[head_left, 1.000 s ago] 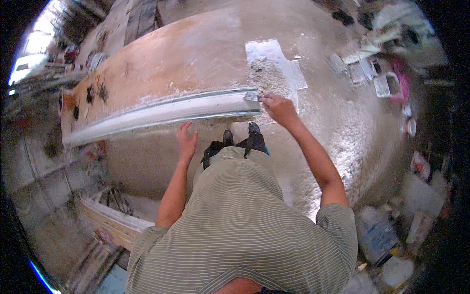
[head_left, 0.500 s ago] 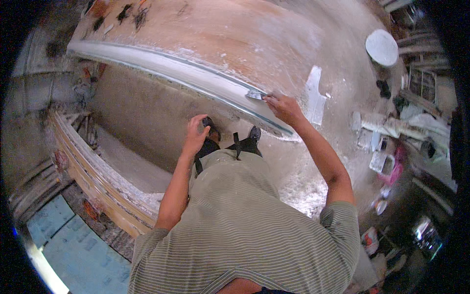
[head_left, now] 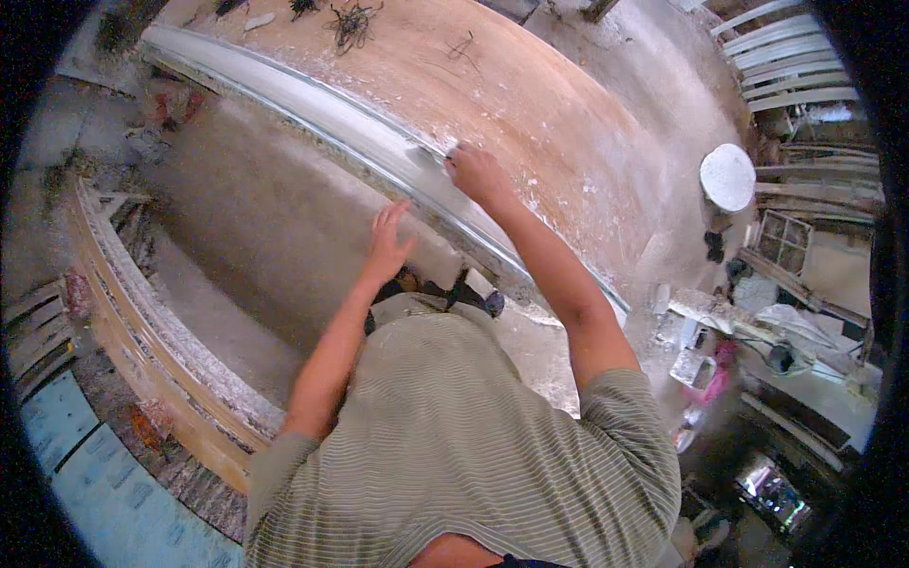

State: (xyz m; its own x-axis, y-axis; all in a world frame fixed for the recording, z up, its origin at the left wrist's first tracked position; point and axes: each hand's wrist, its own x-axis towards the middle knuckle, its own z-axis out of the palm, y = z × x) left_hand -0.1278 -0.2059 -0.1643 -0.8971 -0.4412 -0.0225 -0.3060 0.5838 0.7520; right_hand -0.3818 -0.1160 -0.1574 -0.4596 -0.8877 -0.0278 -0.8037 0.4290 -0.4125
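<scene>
A long white plaster strip (head_left: 312, 98) with darker edge rails runs along the near side of a wooden tabletop (head_left: 540, 104). My right hand (head_left: 478, 174) is closed round a scraper (head_left: 428, 152), whose flat blade rests on or just over the strip's smooth surface. The scraper's handle is mostly hidden in my fingers. My left hand (head_left: 386, 246) hangs nearer to me, just short of the table edge, with its fingers apart and nothing in it.
Dark tangled wire (head_left: 354, 26) lies on the far part of the tabletop. To the right stand a round white-topped container (head_left: 728, 178) and a white basin (head_left: 693, 370). Long wooden boards (head_left: 161, 369) run along my left, beside blue panels (head_left: 133, 492).
My right hand has moved left along the strip with the scraper. My left hand has risen a little and its fingers have straightened. The view has shifted to the right.
</scene>
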